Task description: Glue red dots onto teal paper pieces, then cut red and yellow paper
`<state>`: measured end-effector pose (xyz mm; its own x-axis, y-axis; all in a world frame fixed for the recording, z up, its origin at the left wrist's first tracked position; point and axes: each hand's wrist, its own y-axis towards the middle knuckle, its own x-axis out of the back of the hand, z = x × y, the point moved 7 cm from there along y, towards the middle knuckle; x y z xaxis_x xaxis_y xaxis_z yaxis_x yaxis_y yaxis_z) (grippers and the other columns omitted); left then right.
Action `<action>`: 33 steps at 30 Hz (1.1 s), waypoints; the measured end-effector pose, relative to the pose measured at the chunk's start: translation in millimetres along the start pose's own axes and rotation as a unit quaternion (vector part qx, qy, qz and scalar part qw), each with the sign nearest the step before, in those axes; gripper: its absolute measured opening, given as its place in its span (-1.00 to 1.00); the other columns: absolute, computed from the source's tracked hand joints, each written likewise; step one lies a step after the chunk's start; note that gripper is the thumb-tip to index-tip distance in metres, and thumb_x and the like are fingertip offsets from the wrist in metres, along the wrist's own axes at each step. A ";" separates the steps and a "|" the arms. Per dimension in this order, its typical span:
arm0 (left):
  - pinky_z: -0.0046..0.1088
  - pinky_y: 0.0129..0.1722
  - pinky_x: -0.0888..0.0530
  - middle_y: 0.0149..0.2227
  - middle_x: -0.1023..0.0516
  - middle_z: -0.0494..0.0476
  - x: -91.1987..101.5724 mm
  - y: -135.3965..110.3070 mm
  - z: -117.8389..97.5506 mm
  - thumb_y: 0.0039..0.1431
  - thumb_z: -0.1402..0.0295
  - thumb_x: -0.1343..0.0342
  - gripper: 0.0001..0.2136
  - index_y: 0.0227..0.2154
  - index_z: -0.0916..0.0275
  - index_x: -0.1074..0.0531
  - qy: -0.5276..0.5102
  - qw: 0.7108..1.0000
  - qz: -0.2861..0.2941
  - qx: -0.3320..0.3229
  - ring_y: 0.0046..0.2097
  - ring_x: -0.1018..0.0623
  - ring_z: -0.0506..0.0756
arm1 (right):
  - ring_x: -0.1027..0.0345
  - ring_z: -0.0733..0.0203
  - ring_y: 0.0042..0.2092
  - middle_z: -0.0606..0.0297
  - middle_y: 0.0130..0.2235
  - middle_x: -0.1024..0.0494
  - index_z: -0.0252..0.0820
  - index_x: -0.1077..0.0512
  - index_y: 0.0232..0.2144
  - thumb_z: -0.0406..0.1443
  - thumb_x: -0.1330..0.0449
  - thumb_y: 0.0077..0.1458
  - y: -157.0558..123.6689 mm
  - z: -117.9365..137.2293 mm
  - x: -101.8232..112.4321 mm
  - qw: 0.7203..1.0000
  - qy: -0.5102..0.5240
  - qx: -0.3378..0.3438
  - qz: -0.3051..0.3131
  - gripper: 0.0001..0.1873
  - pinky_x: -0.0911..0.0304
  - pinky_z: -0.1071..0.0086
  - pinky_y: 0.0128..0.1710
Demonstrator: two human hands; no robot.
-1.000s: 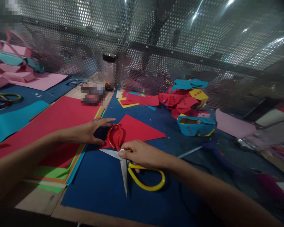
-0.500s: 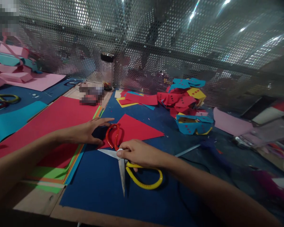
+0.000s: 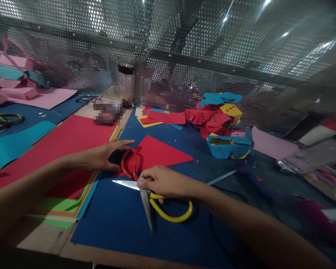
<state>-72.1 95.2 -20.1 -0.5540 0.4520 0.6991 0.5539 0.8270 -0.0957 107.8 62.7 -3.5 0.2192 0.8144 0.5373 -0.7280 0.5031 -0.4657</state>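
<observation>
My right hand (image 3: 161, 182) grips a pair of scissors (image 3: 146, 209) near the pivot, thumb on the metal. Their blades are spread apart, one toward the left and one toward me. One handle loop is yellow and lies by my wrist; the other is red and stands near my left fingers. My left hand (image 3: 109, 154) has its thumb and fingers apart, beside the red loop and the left end of a red paper sheet (image 3: 164, 151). Whether it touches the sheet I cannot tell. The sheet lies flat on the blue table surface (image 3: 112, 228).
On the left lies a stack of coloured paper (image 3: 81, 136). Red, blue and yellow paper pieces (image 3: 204, 119) pile up at the back, near a lidded jar (image 3: 126, 86). Pink boxes (image 3: 18, 91) stand far left. A perforated metal panel (image 3: 162, 41) closes the back.
The scissors have opened wider: the red loop has swung left and the lower blade tip slightly right. Both hands stay in nearly the same place.
</observation>
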 end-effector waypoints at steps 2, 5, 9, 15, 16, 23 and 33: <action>-0.06 0.29 -0.23 0.42 -0.09 0.27 0.5 -0.2 -0.8 0.12 0.24 -0.26 -0.16 0.39 0.01 0.07 -0.004 1.000 -0.001 0.001 0.37 -0.23 0.31 | -0.23 0.42 -0.60 0.47 -0.56 -0.19 -0.16 -0.21 -0.50 -0.16 -0.05 0.23 -0.3 -0.3 0.2 1.000 -0.005 -0.004 0.004 -0.70 -0.04 0.52 -0.59; -0.04 0.28 -0.23 0.41 -0.11 0.28 1.4 -0.4 -2.3 0.12 0.25 -0.25 -0.16 0.39 0.01 0.06 -0.003 1.000 -0.001 -0.002 0.36 -0.23 0.32 | -0.18 0.43 -0.60 0.48 -0.56 -0.18 -0.16 -0.21 -0.50 -0.16 -0.06 0.23 -1.7 0.1 0.7 1.000 0.013 0.002 0.006 -0.70 -0.04 0.53 -0.60; -0.03 0.28 -0.23 0.40 -0.13 0.30 1.4 -1.1 -3.8 0.16 0.25 -0.23 -0.19 0.40 0.05 0.06 0.008 1.000 0.001 -0.009 0.37 -0.22 0.31 | -0.15 0.43 -0.57 0.47 -0.54 -0.20 -0.17 -0.25 -0.48 -0.18 -0.06 0.23 -9.4 1.8 4.4 0.999 0.041 0.004 0.016 -0.73 -0.06 0.55 -0.60; 0.07 0.32 -0.16 0.42 -0.13 0.20 2.9 -2.1 -5.7 0.16 0.17 -0.26 -0.27 0.36 -0.09 -0.09 0.027 0.999 -0.005 -0.023 0.40 -0.13 0.34 | -0.14 0.39 -0.50 0.45 -0.49 -0.16 -0.18 -0.24 -0.47 -0.12 -0.09 0.24 -37.7 6.8 36.6 0.999 0.037 0.009 -0.034 -0.68 -0.11 0.56 -0.59; 0.10 0.33 -0.13 0.43 -0.10 0.17 3.3 -2.3 -6.5 0.16 0.16 -0.26 -0.31 0.33 -0.12 -0.15 0.035 0.999 -0.004 -0.022 0.42 -0.08 0.36 | -0.15 0.39 -0.48 0.44 -0.48 -0.18 -0.18 -0.25 -0.47 -0.11 -0.09 0.24 -43.6 5.7 43.6 0.998 0.039 0.010 -0.049 -0.68 -0.12 0.57 -0.59; 0.12 0.33 -0.11 0.31 -0.37 0.11 1.7 0.0 -14.8 0.21 0.30 -0.22 -0.52 0.20 -0.05 -0.39 0.048 0.996 0.002 -0.076 0.44 -0.01 0.33 | -0.11 0.36 -0.48 0.44 -0.47 -0.15 -0.16 -0.34 -0.38 0.06 -0.13 0.18 -82.9 -30.3 81.6 0.983 0.077 -0.067 -0.152 -0.59 -0.20 0.55 -0.61; 0.02 0.27 -0.29 0.01 -0.64 0.15 11.5 6.4 -16.2 0.26 0.23 -0.16 -0.80 -0.12 0.09 -0.60 -0.008 0.991 -0.101 -0.084 0.29 -0.37 0.26 | -0.16 0.37 -0.54 0.46 -0.51 -0.17 -0.15 -0.30 -0.42 0.12 -0.21 0.08 -100.7 -57.0 104.2 0.973 0.089 -0.070 -0.200 -0.53 -0.26 0.50 -0.62</action>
<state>-64.8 100.3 -1.2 -0.6730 0.2883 0.6811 0.5250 0.8349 0.1654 241.0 113.3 59.2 0.5860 0.5755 0.5704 -0.4677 0.8151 -0.3419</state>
